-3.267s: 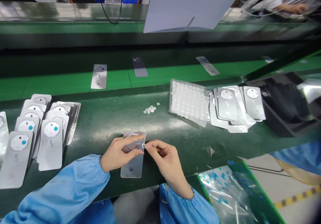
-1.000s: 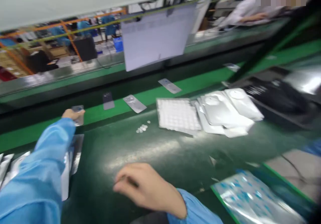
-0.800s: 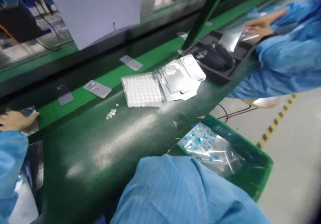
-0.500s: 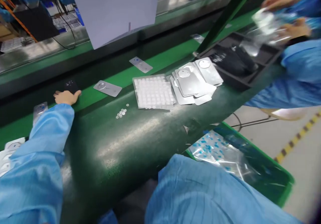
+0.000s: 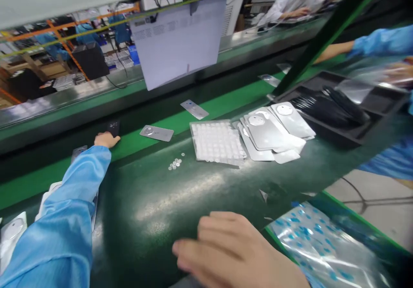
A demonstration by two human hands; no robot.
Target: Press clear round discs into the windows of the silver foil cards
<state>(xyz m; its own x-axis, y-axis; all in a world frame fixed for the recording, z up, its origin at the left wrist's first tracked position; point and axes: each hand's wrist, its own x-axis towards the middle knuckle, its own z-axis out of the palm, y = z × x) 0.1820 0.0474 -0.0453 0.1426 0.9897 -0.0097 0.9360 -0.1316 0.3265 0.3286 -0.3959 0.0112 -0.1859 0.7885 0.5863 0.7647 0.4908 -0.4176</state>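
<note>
My left hand (image 5: 107, 140) reaches out to the far left, its fingers at the near edge of a dark flat slab (image 5: 113, 127) with small light marks, on the green belt. The thumb lies to the right; the grip is partly hidden. In the lower middle, my right hand (image 5: 229, 247) is above the near bench, blurred, with its fingers loosely bent and apart from the thumb. I see nothing in it. A grey phone-shaped plate (image 5: 156, 133) lies on the belt to the right of my left hand. Another plate (image 5: 194, 109) lies farther along.
A clear tray (image 5: 217, 141) of small white pieces stands beside stacked silver plates (image 5: 271, 129). Several loose discs (image 5: 175, 164) lie nearby. A black divided box (image 5: 358, 133) and a co-worker's sleeve (image 5: 383, 43) are at right; a green bin (image 5: 371, 225) holds plastic bags.
My right hand has come into view at the bottom. The view has tilted up, so the bench appears lower and farther right. My left hand remains at the dark slab.
</note>
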